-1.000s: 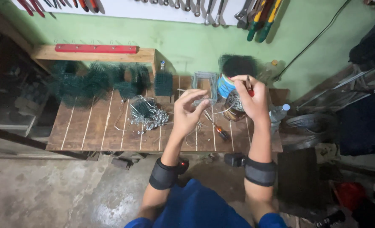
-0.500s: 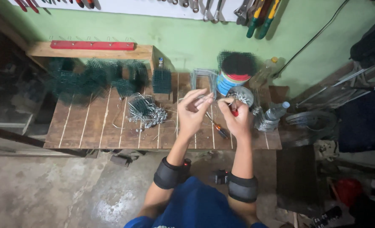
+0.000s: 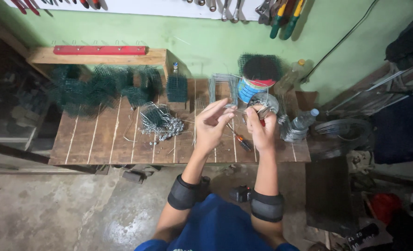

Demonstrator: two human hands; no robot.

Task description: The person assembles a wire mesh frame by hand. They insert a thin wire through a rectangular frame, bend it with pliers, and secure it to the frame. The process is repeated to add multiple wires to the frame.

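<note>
Left hand: the left hand is raised above the counter, forearm coming up from below, with a black band on it; wrist is bent a little to the right.
Left fingers: the fingers are stretched and pressed together at the tips, pinching a thin wire that goes toward the other hand.
Right hand: the right hand is just beside the left one, forearm almost straight up, also with a black band.
Right fingers: curled and closed around red-handled pliers, whose tip meets the wire.
Wire: it is between both hands, above the middle-right part of the counter.
Near things: a screwdriver lies under the hands; a pile of silver wire pieces is at left; a plastic bottle lies at right.
</note>
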